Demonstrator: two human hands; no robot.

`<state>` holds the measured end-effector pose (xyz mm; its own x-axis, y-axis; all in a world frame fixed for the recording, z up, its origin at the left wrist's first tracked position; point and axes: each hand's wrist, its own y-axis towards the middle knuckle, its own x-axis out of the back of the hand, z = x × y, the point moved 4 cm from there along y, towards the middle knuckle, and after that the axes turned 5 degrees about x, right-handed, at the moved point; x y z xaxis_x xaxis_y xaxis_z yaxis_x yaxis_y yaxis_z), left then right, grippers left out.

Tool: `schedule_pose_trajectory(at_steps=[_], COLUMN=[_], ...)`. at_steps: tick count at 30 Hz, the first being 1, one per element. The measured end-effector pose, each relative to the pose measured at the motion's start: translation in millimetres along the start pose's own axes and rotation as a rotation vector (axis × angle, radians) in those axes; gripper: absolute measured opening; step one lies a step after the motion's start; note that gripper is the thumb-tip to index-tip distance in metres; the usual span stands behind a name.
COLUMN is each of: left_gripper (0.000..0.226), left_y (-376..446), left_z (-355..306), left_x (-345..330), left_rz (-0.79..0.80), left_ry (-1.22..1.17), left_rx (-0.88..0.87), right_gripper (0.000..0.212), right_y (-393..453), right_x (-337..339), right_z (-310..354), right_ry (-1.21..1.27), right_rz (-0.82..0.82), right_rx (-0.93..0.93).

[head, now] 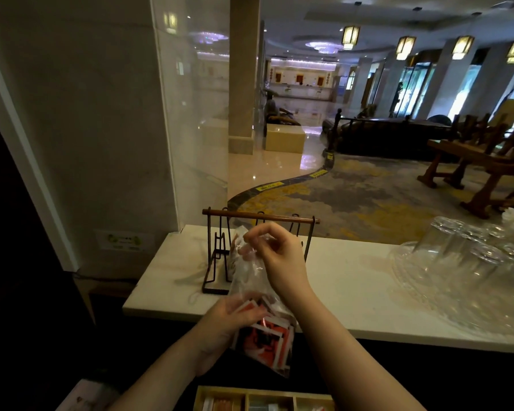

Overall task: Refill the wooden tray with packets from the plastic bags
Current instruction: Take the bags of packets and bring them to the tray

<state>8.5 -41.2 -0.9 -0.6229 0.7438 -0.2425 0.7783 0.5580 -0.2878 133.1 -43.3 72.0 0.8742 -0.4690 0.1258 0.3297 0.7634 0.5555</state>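
A clear plastic bag (260, 295) of red-and-white packets (267, 342) is being pinched at its top by the right hand (275, 252) and gripped lower by the left hand (229, 321). It is being held over the white worktop (353, 292) edge, above the compartmented wooden tray (264, 398).

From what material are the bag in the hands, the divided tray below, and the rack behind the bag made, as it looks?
Bag: thin clear plastic film, glossy; it crinkles and the packets show through.
Tray: light wood, probably unpainted; pale yellow-brown dividers.
Rack: thin dark wire, likely metal, with a brown top bar, apparently wood.
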Motion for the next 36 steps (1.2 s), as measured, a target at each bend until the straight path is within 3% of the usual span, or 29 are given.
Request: schedule_pose_trajectory(at_steps=[2, 7, 11, 17, 23, 36], left_gripper=[0.030, 0.025, 0.025, 0.037, 0.044, 0.048], left_y=[0, -6, -11, -15, -11, 10], left_z=[5, 7, 6, 5, 6, -6], left_x=[2, 27, 56, 87, 90, 76], left_rz=[-0.086, -0.291, -0.466, -0.716, -0.773, -0.744], left_ry=[0.004, 0.000, 0.009, -0.066, -0.094, -0.088], left_rx=[-0.021, -0.044, -0.066, -0.018, -0.007, 0.061], right_gripper=[0.020, 0.010, 0.016, 0.033, 0.046, 0.024], right_y=[3, 7, 10, 10, 15, 10], right_x=[-3, -4, -6, -43, -58, -59], right_z=[-9, -28, -36, -47, -68, -74], right_ry=[-0.061, -0.113, -0.421, -0.845, -1.081, -1.095], right_rz=[-0.033, -0.062, -0.069, 0.330, 0.410, 0.418], right_rx=[-0.026, -0.111, -0.066, 0.029, -0.102, -0.092])
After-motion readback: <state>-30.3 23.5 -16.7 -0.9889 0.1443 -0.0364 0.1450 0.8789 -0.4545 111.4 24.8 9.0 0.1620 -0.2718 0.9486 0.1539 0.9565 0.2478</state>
